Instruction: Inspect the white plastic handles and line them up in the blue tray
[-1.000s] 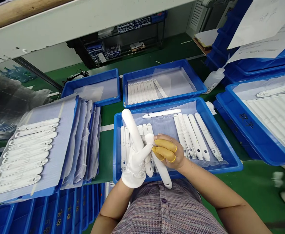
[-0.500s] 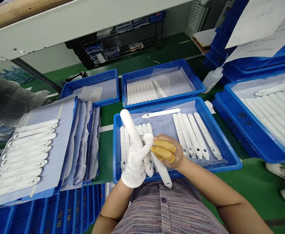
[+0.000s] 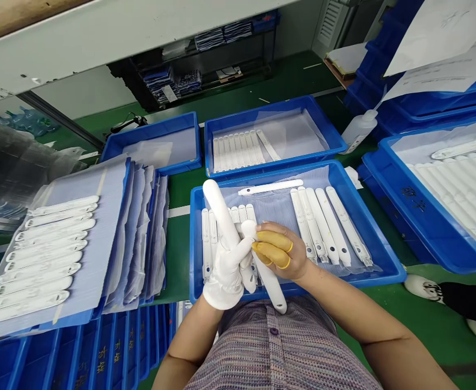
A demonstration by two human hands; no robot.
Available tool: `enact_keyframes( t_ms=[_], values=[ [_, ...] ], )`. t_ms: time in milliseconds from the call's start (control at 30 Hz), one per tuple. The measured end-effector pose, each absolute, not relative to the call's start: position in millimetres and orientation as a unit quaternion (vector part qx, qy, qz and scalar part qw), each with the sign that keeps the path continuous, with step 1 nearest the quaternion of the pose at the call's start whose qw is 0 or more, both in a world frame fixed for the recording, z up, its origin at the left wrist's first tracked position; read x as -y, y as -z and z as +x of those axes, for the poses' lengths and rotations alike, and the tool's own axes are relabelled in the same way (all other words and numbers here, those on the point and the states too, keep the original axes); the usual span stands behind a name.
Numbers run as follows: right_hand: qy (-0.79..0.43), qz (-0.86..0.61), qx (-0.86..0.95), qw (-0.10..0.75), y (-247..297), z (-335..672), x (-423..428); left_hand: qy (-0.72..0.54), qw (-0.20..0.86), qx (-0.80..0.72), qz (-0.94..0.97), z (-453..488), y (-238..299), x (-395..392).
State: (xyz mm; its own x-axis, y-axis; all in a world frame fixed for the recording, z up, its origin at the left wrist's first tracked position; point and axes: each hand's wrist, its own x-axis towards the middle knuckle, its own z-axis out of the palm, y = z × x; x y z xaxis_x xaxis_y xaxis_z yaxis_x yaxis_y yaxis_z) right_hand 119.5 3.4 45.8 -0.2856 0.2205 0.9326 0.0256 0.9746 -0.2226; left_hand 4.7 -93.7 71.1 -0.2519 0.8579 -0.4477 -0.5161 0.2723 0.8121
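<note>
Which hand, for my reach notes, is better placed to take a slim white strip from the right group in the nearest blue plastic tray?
Probably the right hand, in yellow finger covers: nearer those white strips. The white-gloved left hand holds a long white bar.

The left hand (image 3: 224,276), in a white fabric glove, hides the lower part of a long, smooth white plastic strip (image 3: 220,206); whether the white strip end (image 3: 274,292) below belongs to it cannot be told. The right hand (image 3: 282,252), in yellow rubber finger covers, hides what its fingertips pinch. The right edge cuts off a blue plastic tray (image 3: 437,238), white paper sheets (image 3: 435,35) with illegible writing, and a black-clothed leg (image 3: 469,300). Far left, translucent grey stacked items (image 3: 14,162) are blurred.
</note>
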Motion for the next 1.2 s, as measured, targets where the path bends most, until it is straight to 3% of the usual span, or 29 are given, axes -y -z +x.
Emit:
enact_keyframes(
  t_ms=[967,1200],
  values=[
    [-0.091,-0.074,0.799,0.590,-43.6,113.3,-4.4,-0.629,0.587,-0.485,0.159,-0.3,-56.0,93.2],
    [-0.308,-0.143,0.737,0.585,-47.7,109.7,2.1,-0.650,0.625,-0.417,0.113,-0.9,-49.9,83.4]
  ],
)
